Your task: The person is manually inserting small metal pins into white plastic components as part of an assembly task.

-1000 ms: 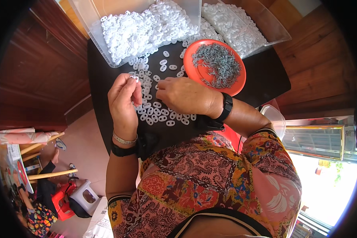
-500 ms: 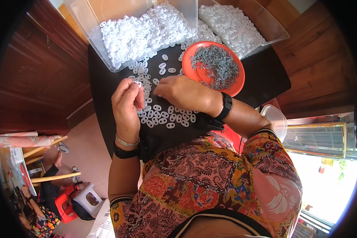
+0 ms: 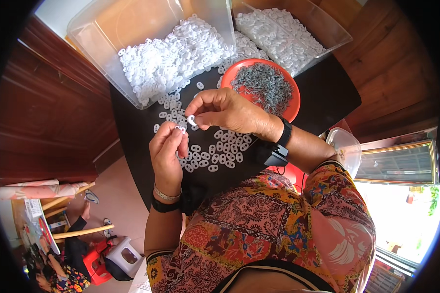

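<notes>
My right hand (image 3: 230,113) pinches a white two-holed oval plastic piece (image 3: 191,120) between thumb and fingertips. Just below and to the left, my left hand (image 3: 166,151) is closed on another small white piece (image 3: 181,129), which shows at its fingertips. The two pieces are close together, a little apart. Beneath the hands, many loose oval pieces (image 3: 213,156) lie scattered on the black table (image 3: 322,97). Beyond my right wrist sits an orange-red plate (image 3: 295,105) heaped with small grey screw-like metal parts (image 3: 266,85).
A clear plastic bin (image 3: 132,95) of white pieces stands at the far left of the table, and a second clear bin (image 3: 335,46) at the far right. Stools (image 3: 124,259) and another person (image 3: 58,268) are at the lower left. A translucent tub (image 3: 344,149) is near my right elbow.
My right hand has lifted from the loose pieces, now showing a white oval piece in its fingertips, and has come nearer my left hand. The whole view has shifted slightly.
</notes>
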The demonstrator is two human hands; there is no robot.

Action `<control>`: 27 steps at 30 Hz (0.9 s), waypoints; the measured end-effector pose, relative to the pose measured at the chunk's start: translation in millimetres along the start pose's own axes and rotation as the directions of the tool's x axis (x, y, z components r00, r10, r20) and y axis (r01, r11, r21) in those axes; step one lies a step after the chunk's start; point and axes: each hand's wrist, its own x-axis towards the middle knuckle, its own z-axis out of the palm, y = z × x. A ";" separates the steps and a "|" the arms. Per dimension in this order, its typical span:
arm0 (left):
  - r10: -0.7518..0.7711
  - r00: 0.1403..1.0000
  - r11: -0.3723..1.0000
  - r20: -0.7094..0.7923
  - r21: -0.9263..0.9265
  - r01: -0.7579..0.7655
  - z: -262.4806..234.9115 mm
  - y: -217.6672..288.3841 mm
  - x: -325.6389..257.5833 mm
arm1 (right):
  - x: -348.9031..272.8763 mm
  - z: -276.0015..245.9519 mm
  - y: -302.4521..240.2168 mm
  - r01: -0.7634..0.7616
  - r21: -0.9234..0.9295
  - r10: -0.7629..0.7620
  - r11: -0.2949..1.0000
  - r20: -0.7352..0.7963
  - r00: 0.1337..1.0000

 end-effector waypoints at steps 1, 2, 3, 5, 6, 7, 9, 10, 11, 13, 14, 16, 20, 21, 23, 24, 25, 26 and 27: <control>-0.003 1.000 1.000 -0.015 0.003 0.003 0.7 0.0 0.1 | 0.2 -0.4 1.0 0.010 -0.014 -0.010 1.000 -0.013 1.000; -0.006 1.000 1.000 -0.029 0.005 0.006 1.1 0.0 0.3 | 0.3 -0.7 1.7 0.019 -0.028 -0.020 0.999 -0.027 0.999; -0.006 1.000 1.000 -0.027 0.007 0.006 0.6 -0.5 0.6 | 0.7 -1.0 2.3 0.022 -0.027 -0.022 0.999 -0.029 0.999; -0.009 1.000 1.000 -0.018 0.003 0.009 -0.4 -2.4 1.2 | 1.2 -1.3 3.4 0.033 -0.025 -0.034 0.999 -0.023 0.999; -0.009 1.000 1.000 -0.016 0.004 0.009 -0.2 -2.6 1.3 | 0.8 -1.3 2.8 0.034 -0.025 -0.034 0.999 -0.024 0.999; 0.002 1.000 1.000 -0.007 0.024 -0.002 0.2 -2.9 1.4 | 0.4 -1.0 1.5 0.033 -0.034 -0.035 0.999 -0.035 0.999; 0.014 1.000 0.999 -0.001 0.045 -0.014 0.2 -3.5 1.3 | 0.4 -0.2 0.6 0.034 -0.043 -0.036 0.998 -0.041 0.999; 0.012 1.000 0.999 0.003 0.053 -0.012 -0.1 -4.8 1.5 | 0.5 0.1 0.5 0.034 -0.024 -0.035 0.999 -0.050 0.998; 0.010 1.000 0.998 0.007 0.062 -0.011 -0.5 -5.7 1.8 | 0.8 0.4 0.4 0.034 -0.005 -0.034 0.999 -0.058 0.998; 0.004 1.000 0.998 0.000 0.068 -0.004 0.2 -5.9 2.2 | -0.2 0.1 -2.3 0.031 0.000 -0.031 1.000 -0.052 0.998; -0.002 1.000 0.997 -0.007 0.074 0.003 0.4 -5.9 2.1 | -0.5 0.0 -3.1 0.027 0.005 -0.027 1.000 -0.047 0.999; -0.004 1.000 0.998 -0.013 0.066 0.005 1.7 -6.9 2.0 | -0.5 -0.5 -1.4 0.038 0.023 -0.037 0.999 -0.042 0.998; -0.008 1.000 0.997 -0.008 0.072 0.009 3.8 -6.8 1.7 | -0.5 -0.2 -0.3 0.039 -0.004 -0.039 0.999 -0.062 0.997; -0.008 1.000 0.997 -0.008 0.073 0.008 3.7 -7.0 1.6 | -0.5 0.2 -0.4 0.040 -0.004 -0.040 0.999 -0.061 0.997; -0.018 1.000 0.998 -0.009 0.057 0.019 3.4 -8.2 1.8 | -0.6 0.8 0.0 0.047 -0.009 -0.047 0.999 -0.055 0.997; -0.018 1.000 0.998 -0.008 0.057 0.018 3.2 -8.3 1.7 | -0.8 1.2 0.4 0.048 -0.009 -0.048 0.999 -0.056 0.997; -0.017 1.000 0.998 -0.001 0.065 0.017 3.0 -8.2 1.5 | -1.1 1.6 0.8 0.047 -0.020 -0.049 0.999 -0.065 0.997; -0.017 1.000 0.997 0.005 0.074 0.017 2.6 -8.5 1.7 | -0.7 1.6 1.7 0.046 -0.029 -0.048 0.999 -0.072 0.996; -0.019 1.000 0.997 0.004 0.074 0.019 2.4 -9.1 2.0 | -0.2 1.6 2.4 0.045 -0.027 -0.047 0.999 -0.072 0.996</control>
